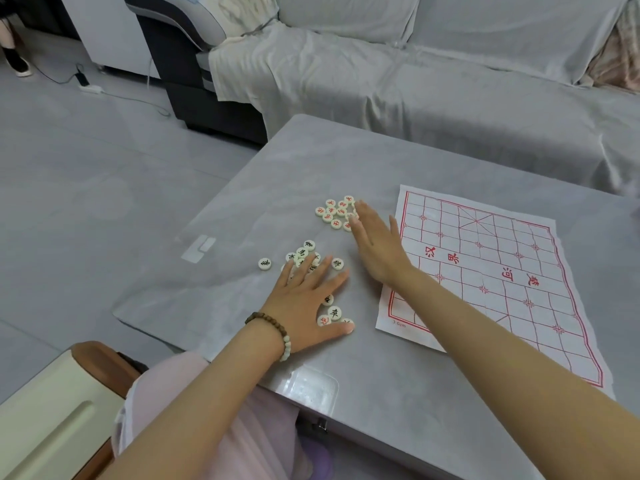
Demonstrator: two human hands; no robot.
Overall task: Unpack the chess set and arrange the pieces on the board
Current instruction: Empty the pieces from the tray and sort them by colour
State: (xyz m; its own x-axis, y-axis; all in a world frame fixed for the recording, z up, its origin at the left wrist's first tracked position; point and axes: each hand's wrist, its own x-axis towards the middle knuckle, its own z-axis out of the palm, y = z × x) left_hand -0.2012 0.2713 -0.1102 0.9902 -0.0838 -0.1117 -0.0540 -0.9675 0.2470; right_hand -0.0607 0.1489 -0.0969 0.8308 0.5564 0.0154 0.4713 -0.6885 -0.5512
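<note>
On the grey matte surface (277, 168), left of the thin white board sheet with a red printed grid (485, 265), the round cream chess discs lay in two loose groups, none of them yet on the sheet. The discs with red characters (334, 213) were clustered at the far side, and the discs with black characters (306, 252) were scattered nearer.

The left hand (304, 306) lay flat over the black group. Its grip was wide, with fingers spread and holding nothing, and some discs were partly hidden under it. The right hand (375, 244) reached out with straight fingers, its fingertips at the right edge of the red cluster. Its grip was likewise wide and empty.

Several things looked likely to go wrong:
- **Scattering:** A flat-handed sweep could send the small, smooth discs leftward, where one stray disc (264, 264) already lay apart, nearer the surface's left edge.
- **Flipping:** Sliding under a palm could also turn discs face down and hide their characters.
- **Mis-sorting:** One red-marked disc (324, 320) sat among black ones beside the left thumb and could easily be sorted with the wrong side.
- **Shifting the sheet:** The right forearm crossed above the sheet's near left corner, though contact could not be told. Dragging the arm there would probably wrinkle or shift the light sheet.
</note>
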